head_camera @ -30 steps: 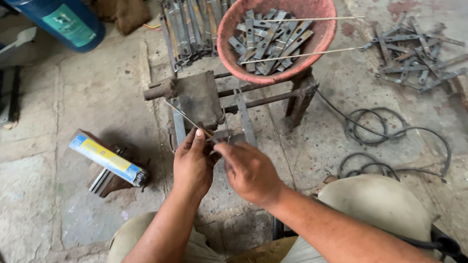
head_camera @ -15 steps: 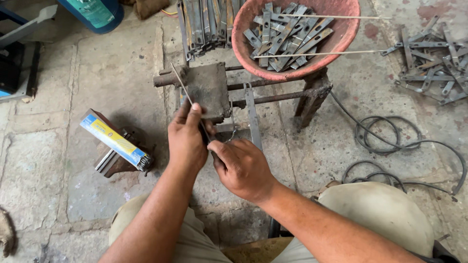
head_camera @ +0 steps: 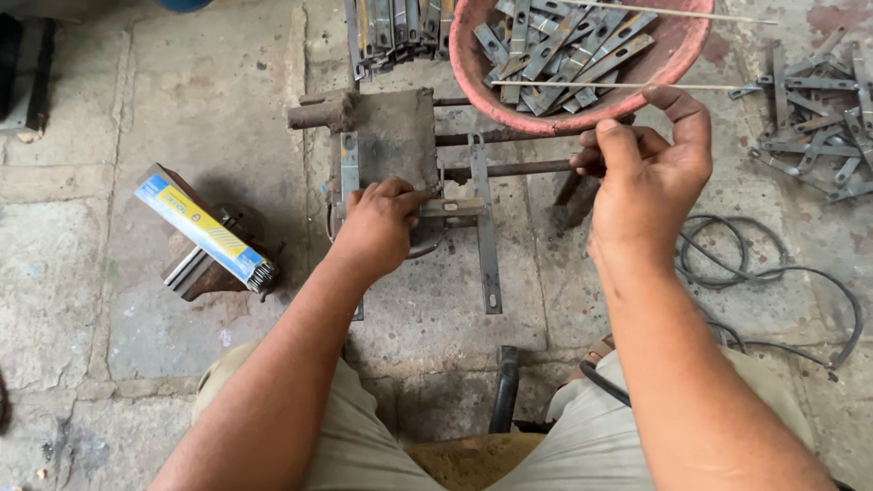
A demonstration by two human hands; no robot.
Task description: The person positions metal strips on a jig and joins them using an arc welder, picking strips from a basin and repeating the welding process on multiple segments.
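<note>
In the head view, a round reddish-pink plastic basin (head_camera: 673,55) sits at the upper middle-right of the frame, filled with short flat grey metal strips (head_camera: 555,45) lying crisscross. Two thin pale welding rods (head_camera: 618,86) rest across its rim, pointing right. The right hand (head_camera: 650,173) is raised just below the basin, its thumb and forefinger curled toward the end of the lower rod, the other fingers folded in; whether they actually pinch it cannot be told.

At frame centre the left hand (head_camera: 377,227) presses down with closed fingers on a small flat metal piece (head_camera: 452,207) laid against a rusty square steel plate (head_camera: 393,136), which rests on a low frame of rusty iron bars (head_camera: 509,168). Flat strips lie upright beneath it.

At left, a blue-and-yellow long box of rods (head_camera: 205,227) leans on a metal block. A bundle of grey strips (head_camera: 396,32) lies at the top, a loose heap of joined strips (head_camera: 814,100) at upper right, and black cable (head_camera: 773,273) coils at right. The ground is cracked grey concrete slabs (head_camera: 136,318).
</note>
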